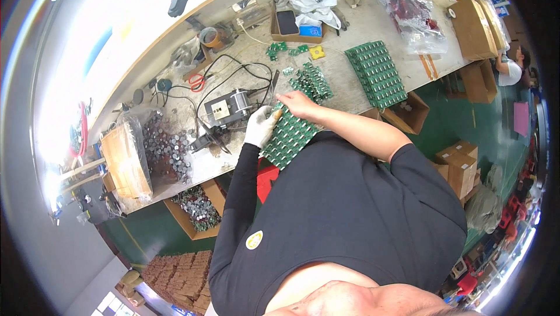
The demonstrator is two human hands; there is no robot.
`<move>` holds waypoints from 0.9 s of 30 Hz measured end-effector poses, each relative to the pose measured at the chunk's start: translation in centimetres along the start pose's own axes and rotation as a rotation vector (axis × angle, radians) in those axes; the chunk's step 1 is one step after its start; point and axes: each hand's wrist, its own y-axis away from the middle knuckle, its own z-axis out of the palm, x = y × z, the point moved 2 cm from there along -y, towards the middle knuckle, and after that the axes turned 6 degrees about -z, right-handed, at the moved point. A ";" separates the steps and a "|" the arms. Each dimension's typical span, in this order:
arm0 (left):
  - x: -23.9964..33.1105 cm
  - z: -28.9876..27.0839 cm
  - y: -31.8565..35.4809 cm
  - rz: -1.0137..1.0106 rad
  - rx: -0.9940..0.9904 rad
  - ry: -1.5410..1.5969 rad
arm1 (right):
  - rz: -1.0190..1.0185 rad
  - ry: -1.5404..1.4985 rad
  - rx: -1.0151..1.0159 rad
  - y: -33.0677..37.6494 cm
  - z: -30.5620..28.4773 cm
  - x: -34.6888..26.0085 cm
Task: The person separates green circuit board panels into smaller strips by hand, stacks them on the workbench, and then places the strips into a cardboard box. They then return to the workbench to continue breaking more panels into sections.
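A green circuit board panel [290, 141] with rows of small silvery parts slants in front of my body at the bench edge. My left hand [260, 126], in a white glove, is closed on its left edge, with a bare or tan-covered fingertip showing. My bare right hand [298, 106] has its fingers bent together at the panel's upper corner and seems to pinch it. Just past the hands lie more green board pieces [314, 81]. A thin dark strip-like tool [275, 85] stands close to the right fingertips; whether they touch is unclear.
A stack of green panels [376, 74] sits to the right. A device with a wire spool [239, 103] and black cables stands left, near red-handled scissors [197, 82] and many small round metal parts [166, 144]. Behind are a cardboard box [298, 37] and a plastic-wrapped bundle [413, 21].
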 end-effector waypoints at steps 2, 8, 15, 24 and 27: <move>-0.5 0.4 -0.3 0.019 -0.052 0.098 | -0.052 -0.046 -0.047 -0.5 -0.3 0.5; -2.2 0.5 -0.6 0.000 -0.073 0.156 | -0.089 -0.156 -0.182 -1.2 -0.7 1.8; -3.1 0.8 -1.3 0.017 -0.115 0.260 | 0.161 -0.589 -0.197 -0.6 -0.4 2.2; -1.3 1.2 -0.4 -0.048 -0.318 -0.060 | 0.059 -0.118 0.420 -5.5 -5.8 10.6; -1.4 0.9 -0.5 -0.048 -0.374 -0.350 | -0.010 0.312 0.501 -6.8 -8.3 8.9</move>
